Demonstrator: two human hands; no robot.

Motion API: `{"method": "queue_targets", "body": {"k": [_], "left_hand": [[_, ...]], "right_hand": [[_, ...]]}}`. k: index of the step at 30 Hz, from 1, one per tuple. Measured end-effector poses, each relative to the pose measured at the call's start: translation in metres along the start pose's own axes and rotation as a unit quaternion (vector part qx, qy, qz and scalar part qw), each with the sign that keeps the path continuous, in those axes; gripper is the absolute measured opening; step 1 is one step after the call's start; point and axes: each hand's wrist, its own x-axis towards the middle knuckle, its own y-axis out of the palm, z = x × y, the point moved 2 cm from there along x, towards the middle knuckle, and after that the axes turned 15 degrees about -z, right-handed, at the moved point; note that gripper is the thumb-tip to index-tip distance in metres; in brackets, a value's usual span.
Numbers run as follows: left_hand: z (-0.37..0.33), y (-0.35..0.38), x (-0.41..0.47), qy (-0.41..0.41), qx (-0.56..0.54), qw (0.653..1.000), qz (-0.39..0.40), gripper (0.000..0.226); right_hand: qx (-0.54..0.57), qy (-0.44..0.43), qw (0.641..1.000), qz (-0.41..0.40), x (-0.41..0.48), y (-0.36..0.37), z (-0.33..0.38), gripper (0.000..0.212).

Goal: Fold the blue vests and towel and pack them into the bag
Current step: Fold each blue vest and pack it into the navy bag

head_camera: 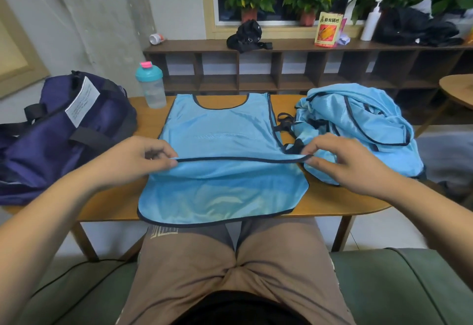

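A light blue vest [220,130] with dark trim lies flat on the wooden table [332,204], neck hole at the far side. Its top layer's bottom hem is lifted off the lower layer. My left hand [135,158] pinches the hem's left corner and my right hand [343,160] pinches its right corner, stretching the hem taut between them. A crumpled heap of more blue vests [363,124] sits on the table's right. The dark blue bag [58,132] rests on the table's left end, with a white tag on it. I cannot make out a towel.
A clear shaker bottle [152,86] with a teal lid stands behind the vest, next to the bag. A low wooden shelf [281,68] with plants, a black pouch and a pump bottle runs along the wall. I sit on a green sofa [396,286].
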Motion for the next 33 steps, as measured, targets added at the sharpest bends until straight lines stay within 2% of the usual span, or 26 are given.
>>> {"method": "queue_targets", "body": {"k": [6,9,13,20,22,25,28,31,33], "left_hand": [[0.026,0.012,-0.022,-0.030,0.086,0.980,0.175,0.007],[0.031,0.018,-0.023,-0.032,0.085,0.974,0.206,0.016],[0.023,0.017,-0.016,-0.059,0.051,0.984,0.160,0.012],[0.020,0.016,0.021,-0.016,0.064,0.997,-0.032,0.007],[0.027,0.019,0.041,0.031,0.117,0.990,-0.066,0.004],[0.039,0.027,0.076,0.084,0.175,0.974,-0.115,0.018],[0.052,0.040,0.105,0.067,0.201,0.969,-0.124,0.034],[0.069,0.056,0.123,0.027,0.216,0.971,-0.102,0.049],[0.083,0.065,0.125,0.007,0.225,0.971,-0.078,0.058]], "right_hand": [[-0.066,-0.069,0.992,0.086,-0.040,0.013,-0.009,0.010],[-0.097,-0.071,0.986,0.117,-0.048,0.023,-0.009,0.019],[-0.110,-0.080,0.985,0.107,-0.036,0.026,-0.003,0.015],[-0.101,-0.060,0.989,0.087,0.008,0.046,-0.004,0.015],[-0.103,-0.038,0.991,0.079,0.026,0.054,-0.009,0.018],[-0.103,0.047,0.992,0.051,0.061,0.072,-0.016,0.030],[-0.065,0.125,0.989,0.051,0.089,0.104,-0.015,0.047],[-0.062,0.144,0.984,0.086,0.100,0.146,-0.015,0.058],[-0.107,0.151,0.977,0.102,0.099,0.169,-0.028,0.067]]}}
